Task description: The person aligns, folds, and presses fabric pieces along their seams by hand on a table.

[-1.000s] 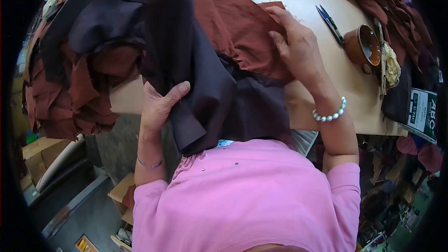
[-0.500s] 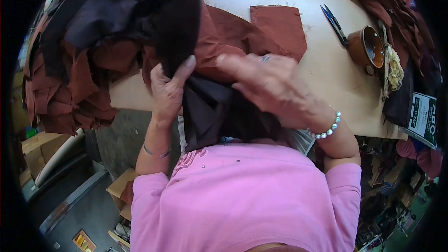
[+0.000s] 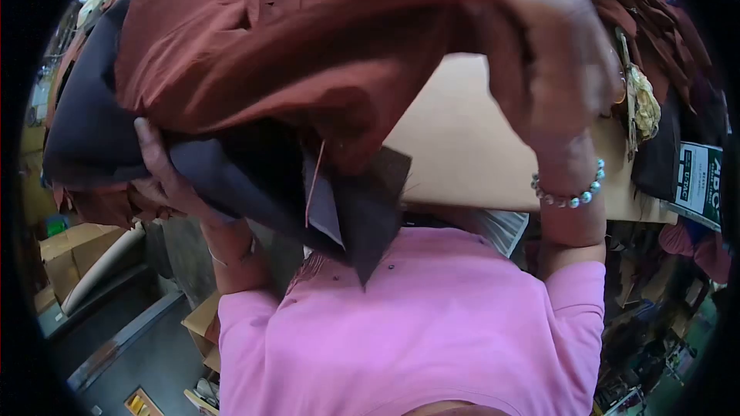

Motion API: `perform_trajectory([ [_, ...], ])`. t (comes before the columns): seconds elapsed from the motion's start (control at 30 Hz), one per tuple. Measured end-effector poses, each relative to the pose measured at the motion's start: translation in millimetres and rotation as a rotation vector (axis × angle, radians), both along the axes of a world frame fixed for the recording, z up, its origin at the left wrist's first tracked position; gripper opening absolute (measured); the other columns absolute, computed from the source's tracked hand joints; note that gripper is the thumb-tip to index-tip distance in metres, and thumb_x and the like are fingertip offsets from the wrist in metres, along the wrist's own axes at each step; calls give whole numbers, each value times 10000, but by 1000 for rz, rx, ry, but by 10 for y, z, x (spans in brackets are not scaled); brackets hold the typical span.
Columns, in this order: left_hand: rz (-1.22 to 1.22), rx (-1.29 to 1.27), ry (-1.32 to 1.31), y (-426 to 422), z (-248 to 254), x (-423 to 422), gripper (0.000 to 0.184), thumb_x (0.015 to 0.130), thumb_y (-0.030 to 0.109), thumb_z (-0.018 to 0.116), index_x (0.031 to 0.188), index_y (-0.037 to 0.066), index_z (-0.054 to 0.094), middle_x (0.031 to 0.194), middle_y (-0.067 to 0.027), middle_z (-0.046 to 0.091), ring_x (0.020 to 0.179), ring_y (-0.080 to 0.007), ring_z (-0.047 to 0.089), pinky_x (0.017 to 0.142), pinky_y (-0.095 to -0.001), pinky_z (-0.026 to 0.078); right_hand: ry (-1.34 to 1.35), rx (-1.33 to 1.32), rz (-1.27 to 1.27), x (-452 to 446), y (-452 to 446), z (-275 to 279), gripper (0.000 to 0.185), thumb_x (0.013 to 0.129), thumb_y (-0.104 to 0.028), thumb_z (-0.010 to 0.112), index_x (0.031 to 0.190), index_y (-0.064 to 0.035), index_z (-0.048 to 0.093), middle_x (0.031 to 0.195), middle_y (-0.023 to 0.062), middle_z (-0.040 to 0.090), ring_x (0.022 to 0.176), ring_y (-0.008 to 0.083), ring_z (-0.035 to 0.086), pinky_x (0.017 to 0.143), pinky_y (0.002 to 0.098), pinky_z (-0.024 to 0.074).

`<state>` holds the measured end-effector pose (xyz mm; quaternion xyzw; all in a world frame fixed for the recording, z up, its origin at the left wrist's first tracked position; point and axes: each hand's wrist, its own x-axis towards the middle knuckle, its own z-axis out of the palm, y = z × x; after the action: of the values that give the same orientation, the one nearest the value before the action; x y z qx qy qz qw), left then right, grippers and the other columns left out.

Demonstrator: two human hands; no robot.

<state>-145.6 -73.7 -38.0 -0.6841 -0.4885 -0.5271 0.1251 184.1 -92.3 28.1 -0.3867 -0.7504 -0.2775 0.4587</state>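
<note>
My right hand (image 3: 547, 54), blurred and raised over the table, grips the end of a rust-brown cloth (image 3: 308, 69) and pulls it taut. That cloth stretches left across a dark, nearly black cloth (image 3: 239, 173). At the left, my left hand (image 3: 171, 177) is closed on the dark cloth, thumb on top; its other fingers are largely hidden beneath. A corner of dark fabric (image 3: 374, 208) hangs down toward my pink shirt. Along it runs a thin orange-brown strand (image 3: 314, 185).
The pale tabletop (image 3: 455, 162) shows between the cloth and my right arm. Brown cloth pieces (image 3: 663, 23) are heaped at the right, by a yellowish clump (image 3: 647, 112) and a green-and-white ABC packet (image 3: 697, 185). Cardboard boxes (image 3: 85, 254) stand below at the left.
My right hand has moved up and right, drawing the brown cloth out. My left hand has shifted left and down with the dark cloth. The snips and mug are now mostly hidden.
</note>
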Motion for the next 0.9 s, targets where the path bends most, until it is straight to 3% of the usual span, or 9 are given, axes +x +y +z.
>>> perform_trajectory([
  [0.13, -272, -210, -535, 151, 124, 154, 378, 927, 161, 512, 1266, -5, 490, 1256, -145, 506, 1027, -198, 563, 863, -311, 475, 2, -277, 54, -229, -10, 290, 219, 754, -26, 676, 968, -70, 652, 858, 76, 667, 656, 248, 628, 593, 315, 501],
  [0.3, -435, -452, -717, 106, 492, 89, 359, 932, 184, 512, 1246, 11, 499, 1231, -120, 519, 1015, -188, 557, 855, -306, 466, 62, -620, 640, -821, -71, 178, 129, 799, -123, 530, 870, -19, 503, 664, 211, 600, 556, 339, 623, 438, 423, 453],
  [0.43, -524, -533, -723, 109, 818, -28, 345, 936, 202, 512, 1231, 23, 505, 1211, -100, 528, 1006, -180, 552, 849, -302, 458, 239, -1107, 1060, -1312, -76, 113, 169, 914, -181, 504, 986, -30, 474, 771, 156, 607, 651, 338, 598, 595, 416, 471],
  [0.53, -623, -618, -691, 546, 974, 132, 335, 939, 216, 512, 1219, 33, 510, 1196, -86, 536, 999, -175, 548, 844, -299, 452, 876, -1176, 1199, -1504, -83, -120, 232, 946, -232, 484, 1042, -22, 482, 856, 150, 590, 783, 261, 583, 713, 369, 459],
  [0.57, -674, -653, -672, 760, 993, 268, 331, 940, 221, 512, 1215, 36, 512, 1192, -81, 538, 996, -173, 547, 843, -298, 450, 968, -1264, 1146, -1381, -67, -98, 255, 951, -238, 482, 1079, -18, 492, 919, 119, 552, 895, 176, 521, 816, 332, 427],
  [0.73, -968, -866, -545, 1794, 878, 1313, 316, 945, 244, 512, 1195, 52, 520, 1167, -56, 551, 985, -163, 540, 835, -293, 441, 1185, -1232, 530, -526, 224, -443, 247, 953, -148, 458, 1141, -2, 525, 969, 67, 605, 882, 98, 573, 767, 244, 469],
  [0.77, -989, -904, -502, 1889, 773, 1519, 313, 946, 248, 512, 1191, 55, 522, 1162, -51, 553, 982, -161, 539, 834, -292, 439, 1030, -950, 489, -325, 365, -878, 276, 940, -135, 465, 1184, -7, 488, 933, 120, 635, 852, 167, 619, 758, 299, 487],
  [0.8, -996, -927, -443, 1927, 649, 1708, 310, 947, 253, 512, 1187, 58, 523, 1157, -47, 556, 980, -159, 538, 832, -291, 437, 750, -1049, 145, -54, 298, -843, 426, 852, -51, 464, 1265, 9, 378, 896, 270, 615, 839, 403, 616, 787, 462, 486],
  [0.9, -1029, -571, -174, 1599, 236, 1934, 285, 934, 248, 528, 1149, 62, 538, 1135, -46, 565, 967, -176, 548, 824, -284, 436, 381, -904, -334, 336, 156, -1130, 554, 741, -8, 498, 1279, -16, 364, 785, 304, 605, 738, 480, 589, 696, 538, 469],
])
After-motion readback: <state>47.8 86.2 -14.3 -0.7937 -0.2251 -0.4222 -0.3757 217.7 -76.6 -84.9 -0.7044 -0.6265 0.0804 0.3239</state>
